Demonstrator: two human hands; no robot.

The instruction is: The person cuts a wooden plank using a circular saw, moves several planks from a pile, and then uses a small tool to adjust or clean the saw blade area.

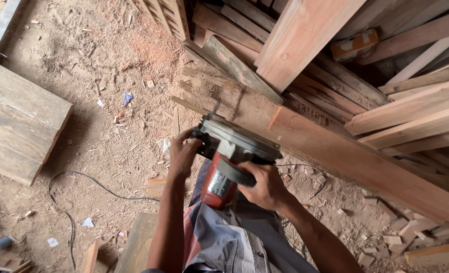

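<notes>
Both hands' fingers wrap tight: right hand (265, 188) on red circular saw (229, 167), left hand (183, 151) on its front.

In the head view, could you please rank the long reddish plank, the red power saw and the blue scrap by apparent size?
1. Long reddish plank
2. Red power saw, though it sits nearer the camera
3. Blue scrap

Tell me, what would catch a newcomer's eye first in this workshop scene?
Probably the red power saw at the centre, gripped by the left hand at its front and the right hand on its handle. It sits at the end of a long reddish plank running to the right. Behind rises stacked timber, and sawdust covers the ground.
</notes>
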